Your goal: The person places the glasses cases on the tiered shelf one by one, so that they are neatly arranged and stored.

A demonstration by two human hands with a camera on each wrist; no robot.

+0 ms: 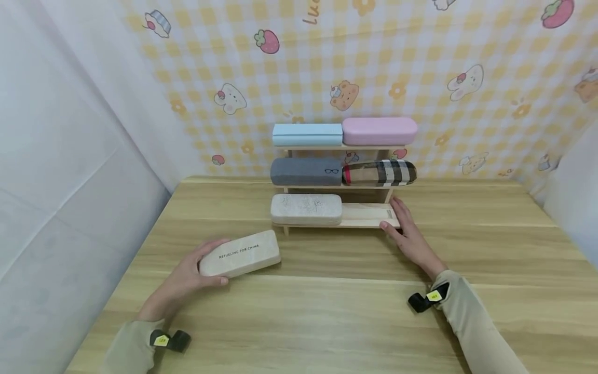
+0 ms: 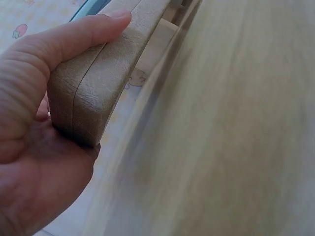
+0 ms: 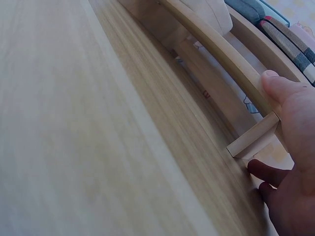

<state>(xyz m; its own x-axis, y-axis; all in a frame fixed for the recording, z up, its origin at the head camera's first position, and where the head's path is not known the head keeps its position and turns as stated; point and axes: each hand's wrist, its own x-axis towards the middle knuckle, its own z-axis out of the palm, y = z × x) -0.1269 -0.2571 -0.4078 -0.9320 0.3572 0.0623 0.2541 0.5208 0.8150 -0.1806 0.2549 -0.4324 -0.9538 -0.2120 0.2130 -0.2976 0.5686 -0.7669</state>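
My left hand grips one end of a beige glasses case printed "REFUELING FOR CHINA". In the left wrist view the thumb lies along the case's seamed side. The case is tilted, its far end close to the lower left of a three-tier wooden rack. At the rack's right end, my right hand holds the bottom shelf, thumb on the front edge and fingers around the side. A speckled off-white glasses case lies on the left half of that shelf; its right half shows bare wood.
On the middle tier sit a grey-blue case and a plaid case. The top tier carries a light blue case and a pink one. Behind the wooden table hangs a yellow checked cloth; a white sheet hangs at left.
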